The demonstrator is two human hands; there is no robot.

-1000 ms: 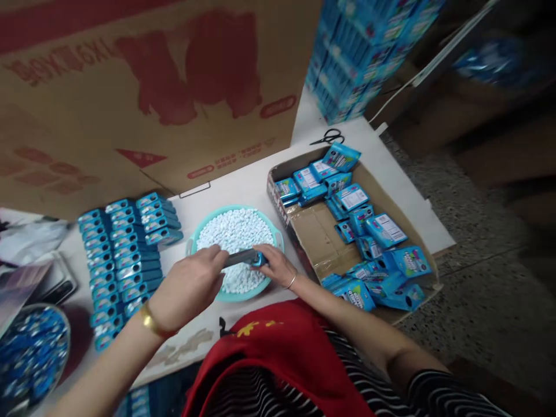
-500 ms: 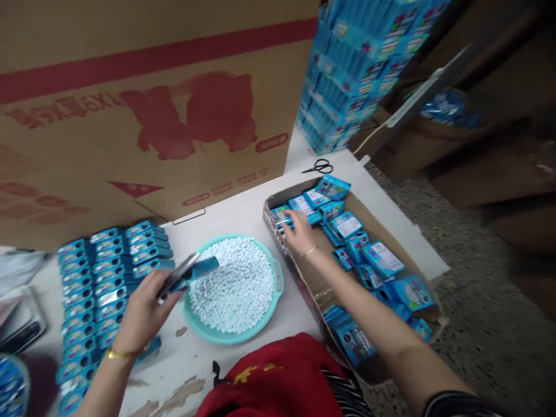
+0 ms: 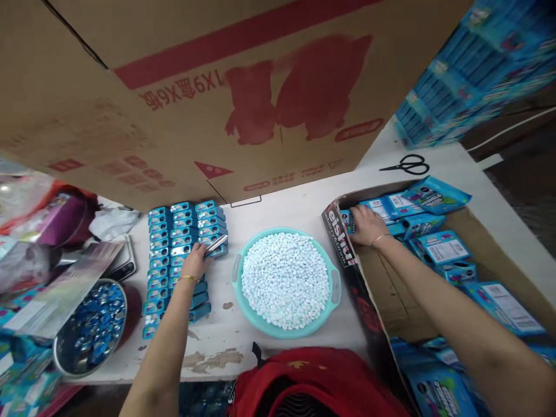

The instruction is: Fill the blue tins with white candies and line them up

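Over the right end of the rows of small blue boxes [image 3: 160,259], my left hand [image 3: 195,262] is closed around a shiny silver, scoop-like tool [image 3: 216,246]. Whether a blue box is also in its fingers is hidden. My right hand [image 3: 365,225] reaches inside a shallow cardboard tray [image 3: 341,246], its fingers bent around a blue packet [image 3: 347,221] at the near left corner. Other blue packets [image 3: 445,246] with white label panels lie in the tray. Between my hands stands a turquoise two-handled basin [image 3: 335,288] full of small white tablets [image 3: 284,281].
A large printed carton [image 3: 186,133] walls off the back. Black scissors [image 3: 408,165] lie behind the tray, near tall blue stacks [image 3: 460,75]. At left are a metal bowl [image 3: 58,347] of blue wrapped pieces, a phone [image 3: 124,269] and plastic bags.
My left hand has moved from the basin's edge to the box rows, and the blue piece over the tablets no longer shows. My right hand has closed in on the packet. The view swung left.
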